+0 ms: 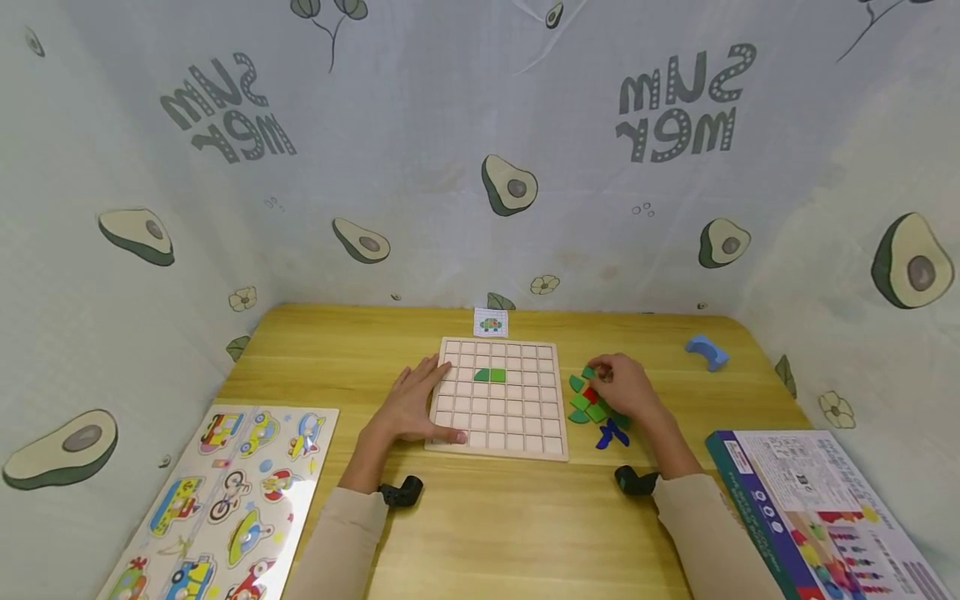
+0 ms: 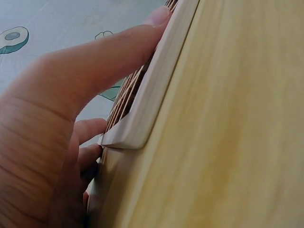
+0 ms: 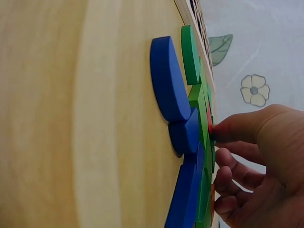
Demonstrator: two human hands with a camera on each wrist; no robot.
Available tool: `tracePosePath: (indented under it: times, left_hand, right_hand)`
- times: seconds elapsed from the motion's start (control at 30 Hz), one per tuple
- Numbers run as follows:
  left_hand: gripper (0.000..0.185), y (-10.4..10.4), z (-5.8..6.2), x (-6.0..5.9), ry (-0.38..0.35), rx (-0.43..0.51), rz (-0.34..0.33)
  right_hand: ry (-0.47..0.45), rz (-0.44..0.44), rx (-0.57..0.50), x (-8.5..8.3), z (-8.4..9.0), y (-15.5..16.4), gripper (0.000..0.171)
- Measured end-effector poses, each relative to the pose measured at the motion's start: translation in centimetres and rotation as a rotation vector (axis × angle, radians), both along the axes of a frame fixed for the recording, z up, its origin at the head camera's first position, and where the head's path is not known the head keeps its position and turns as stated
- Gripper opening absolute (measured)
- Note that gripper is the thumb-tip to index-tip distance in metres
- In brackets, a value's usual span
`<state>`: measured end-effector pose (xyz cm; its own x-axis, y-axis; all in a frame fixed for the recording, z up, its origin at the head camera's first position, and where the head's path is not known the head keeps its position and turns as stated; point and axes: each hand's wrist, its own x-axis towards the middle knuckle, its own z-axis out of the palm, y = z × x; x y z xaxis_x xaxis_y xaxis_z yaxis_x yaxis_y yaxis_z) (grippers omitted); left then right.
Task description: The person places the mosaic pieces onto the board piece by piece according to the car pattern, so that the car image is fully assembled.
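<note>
My left hand (image 1: 411,404) spreads over the near left corner of a wooden grid board (image 1: 517,417). Its thumb lies on the front rim and its fingers reach along the left edge. On the board, a green quarter-round piece (image 1: 482,375) sits beside a light green square (image 1: 498,376). My right hand (image 1: 624,385) is over a loose pile of blocks right of the board, its thumb tip at a red block (image 3: 209,116). Green blocks (image 1: 580,402) surround it, with blue pieces (image 3: 166,78) at the near side. Whether the fingertips pinch a block I cannot tell.
A small picture card (image 1: 491,322) stands behind the board. At the left lies a vehicle puzzle board (image 1: 292,492). A blue arch-shaped block (image 1: 707,352) is at the back right, and a printed box (image 1: 817,500) lies at the front right. Patterned cloth surrounds the table.
</note>
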<state>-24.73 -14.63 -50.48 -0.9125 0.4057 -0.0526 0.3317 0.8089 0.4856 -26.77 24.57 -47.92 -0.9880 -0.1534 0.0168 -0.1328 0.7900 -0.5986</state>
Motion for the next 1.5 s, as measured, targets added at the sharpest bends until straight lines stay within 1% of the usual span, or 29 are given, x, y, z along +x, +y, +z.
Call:
tracePosePath:
  times: [0.27, 0.47, 0.67, 0.83, 1.0, 1.23, 1.5]
  left_hand:
    - [0.127, 0.1, 0.3, -0.1, 0.017, -0.007, -0.009]
    - [0.127, 0.1, 0.1, 0.1, -0.008, -0.027, -0.014]
    - [0.126, 0.0, 0.1, 0.1, 0.008, -0.005, -0.023]
    - [0.126, 0.0, 0.1, 0.1, 0.010, -0.009, -0.020]
    - [0.126, 0.1, 0.3, 0.3, -0.006, -0.009, -0.014]
    - [0.126, 0.3, 0.6, 0.3, -0.025, -0.025, -0.003]
    - [0.130, 0.4, 0.6, 0.3, -0.029, -0.032, -0.007]
  right_hand:
    - [0.008, -0.025, 0.007, -0.1, 0.3, 0.1, 0.030]
    - [0.002, -0.020, -0.011, 0.1, 0.3, 0.3, 0.030]
    - [0.046, -0.029, -0.041, 0.6, 0.8, 0.2, 0.031]
    - [0.052, 0.013, -0.051, 1.0, 1.5, -0.7, 0.030]
    - [0.056, 0.055, -0.059, 1.6, 1.5, -1.9, 0.029]
    - [0.053, 0.095, -0.086, 1.5, 1.6, -3.8, 0.027]
    - [0.035, 0.117, -0.096, 1.3, 0.8, -5.8, 0.024]
